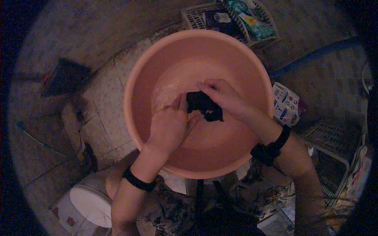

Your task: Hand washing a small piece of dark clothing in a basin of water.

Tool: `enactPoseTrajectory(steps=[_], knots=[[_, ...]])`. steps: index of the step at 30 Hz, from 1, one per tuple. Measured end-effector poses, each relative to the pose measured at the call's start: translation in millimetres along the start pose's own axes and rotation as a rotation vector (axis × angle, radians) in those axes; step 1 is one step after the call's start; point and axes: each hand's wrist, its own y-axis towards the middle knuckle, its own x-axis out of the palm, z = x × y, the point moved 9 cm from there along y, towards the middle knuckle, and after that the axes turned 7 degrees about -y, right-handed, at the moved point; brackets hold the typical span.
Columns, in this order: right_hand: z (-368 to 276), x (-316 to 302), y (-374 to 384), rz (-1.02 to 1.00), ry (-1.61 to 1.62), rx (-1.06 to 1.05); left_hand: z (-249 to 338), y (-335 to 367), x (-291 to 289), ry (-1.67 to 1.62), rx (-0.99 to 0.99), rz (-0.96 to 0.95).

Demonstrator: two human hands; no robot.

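Item one: a small, limp, matte-black piece of what looks like cloth (204, 105), bunched, with a ragged lower edge and a pale gap near its underside. Location: between my hands, over the interior of the wide, round, peach-orange plastic basin (143, 94).

Item two: my left hand (169, 125), fingers curled, their tips closed on the cloth's left edge, thumb lower down beside it.

Item three: my right hand (223, 95), fingers bent, thumb and forefinger tips drawn near each other at the cloth's top edge; whether they pinch it, I cannot tell.

Step in hand, as I judge it: working the cloth over with both hands above the basin. Next move, in my judgement, calls for a firm left hold while my right finds a fresh grip.

Condition: dark and crumpled; wet or dry, too dim to say.
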Motion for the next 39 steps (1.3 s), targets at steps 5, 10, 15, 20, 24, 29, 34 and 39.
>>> enactPoseTrajectory(steps=[5, 10, 15, 20, 24, 29, 34, 39], knots=[[-4, -10, 4, 0.125, 0.058, -0.109, 24, 2, -24, -0.189, 0.157, 0.195], [-5, -12, -3, 0.043, 0.309, 0.1, 18, 2, -20, -0.649, 0.11, 0.18], [-27, -6, -7, -0.16, 0.475, -0.024, 6, 9, -25, -0.911, 0.038, 0.215], [-20, -16, -6, -0.14, 0.64, -0.067, 22, 18, -25, -0.81, 0.118, 0.168], [-29, -11, -16, -0.193, 0.842, -0.007, 35, 19, -4, -1.308, 0.043, 0.023], [-35, -7, -11, -0.179, 0.868, -0.091, 29, 19, 2, -1.496, -0.1, -0.006], [-32, -23, -11, 0.203, 0.656, -0.133, 24, 13, 13, -1.601, -0.421, -0.067], [-53, -35, -19, 0.426, 0.3, -0.413, 23, 16, 14, -1.596, -0.316, -0.01]])
